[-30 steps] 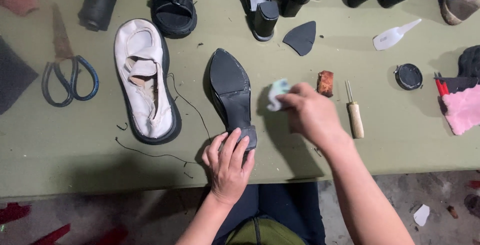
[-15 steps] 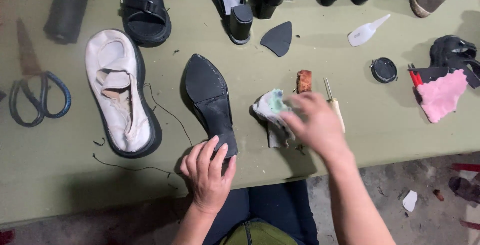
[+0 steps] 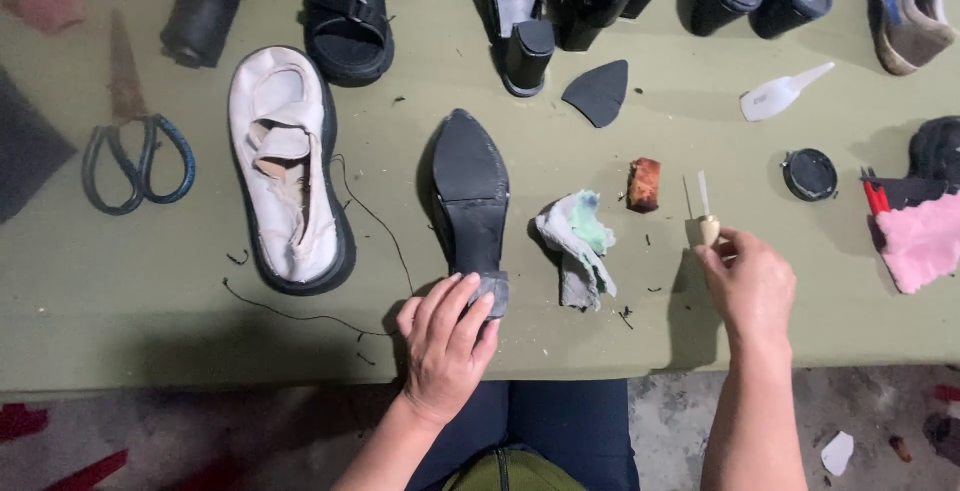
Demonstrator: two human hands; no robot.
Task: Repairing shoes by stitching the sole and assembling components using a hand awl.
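Left hand [image 3: 447, 343] flat, pinning black upturned heeled shoe [image 3: 470, 201]; right hand [image 3: 748, 286] pinches wooden-handled awl [image 3: 705, 219]. Keep sole steady.

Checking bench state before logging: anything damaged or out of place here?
Yes. The white shoe lies with its inner lining torn and peeling. Loose black threads trail beside it. A cut sole piece sits loose. The left hand pins the black heeled shoe sole-up.

An olive-green counter [image 3: 120, 321] fills most of the view, its surface scuffed and strewn with dark thread scraps. Below its near edge lies a grey concrete floor [image 3: 660, 421] with red marks and small scraps. Soft, even light falls from above.
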